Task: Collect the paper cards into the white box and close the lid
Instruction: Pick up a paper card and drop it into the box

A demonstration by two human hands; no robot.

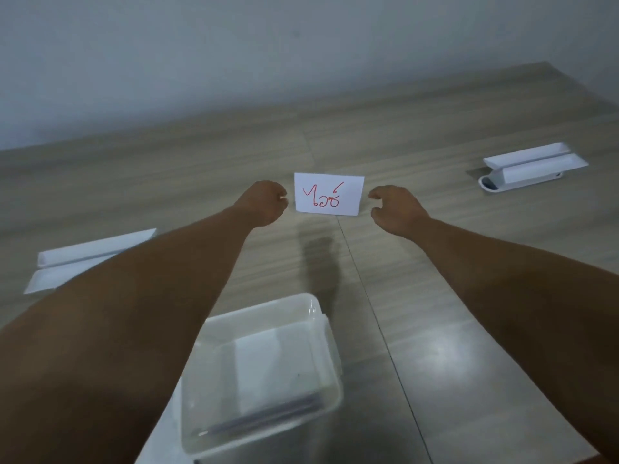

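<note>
A white paper card [329, 194] with red handwriting stands upright on the wooden table, far centre. My left hand [266, 203] is just left of it with fingers curled, close to the card's edge; whether it touches is unclear. My right hand [395, 205] hovers just right of the card, fingers bent and apart, holding nothing. The white box [321, 316], open and translucent, sits near me at the bottom centre with flat cards inside it. A folded white card [83, 259] lies at the left, partly hidden by my left forearm.
Another folded white card [536, 160] rests at the far right over a white oval cable port [485, 185]. A white sheet, possibly the lid [164, 440], lies under the box's near-left side. A grey wall borders the table's far edge.
</note>
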